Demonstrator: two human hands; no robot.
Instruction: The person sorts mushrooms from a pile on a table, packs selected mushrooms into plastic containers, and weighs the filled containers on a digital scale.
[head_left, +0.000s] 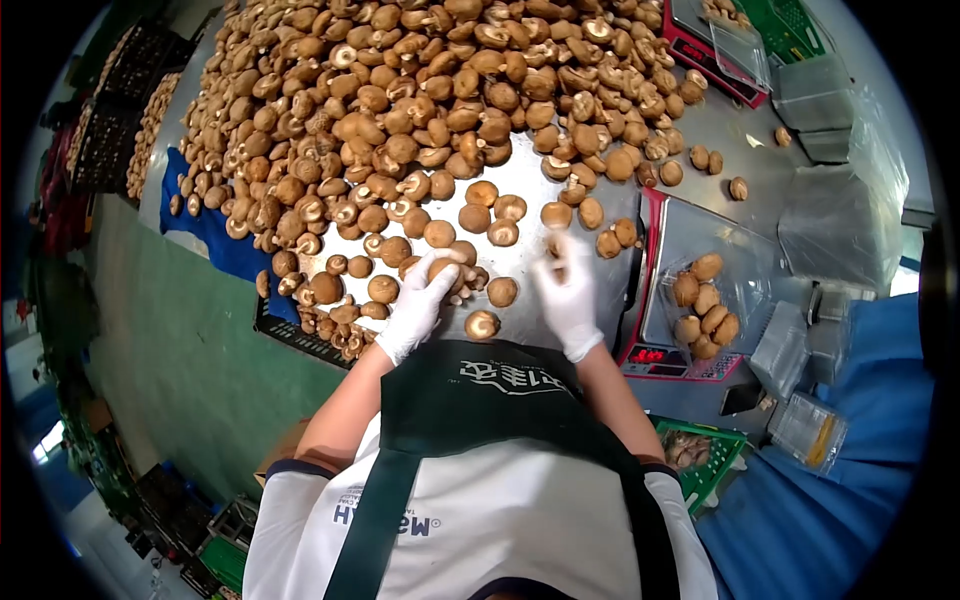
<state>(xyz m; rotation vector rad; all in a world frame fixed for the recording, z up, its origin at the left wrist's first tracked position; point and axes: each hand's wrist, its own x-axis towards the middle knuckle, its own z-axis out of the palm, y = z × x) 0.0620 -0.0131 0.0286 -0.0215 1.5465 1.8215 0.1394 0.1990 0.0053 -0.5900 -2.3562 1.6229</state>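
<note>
My left hand [418,303], in a white glove, is closed around a brown shiitake mushroom [444,270]; more caps and stems show at its fingertips. My right hand [567,295], also gloved, is blurred by motion. Brown shows between its thumb and fingers, which looks like another mushroom. Between the hands, a single mushroom [502,292] lies on the metal table [530,320]. Nearer my apron, an upturned mushroom [482,324] shows its pale underside. A large heap of mushrooms [400,100] covers the far side of the table.
To the right, a red scale [640,352] bears a clear plastic tray [742,262] with several mushrooms. Another red scale [700,55] stands farther back. Stacked clear trays [825,215] line the right edge. A green crate [715,470] sits below, and blue cloth [215,240] lies at left.
</note>
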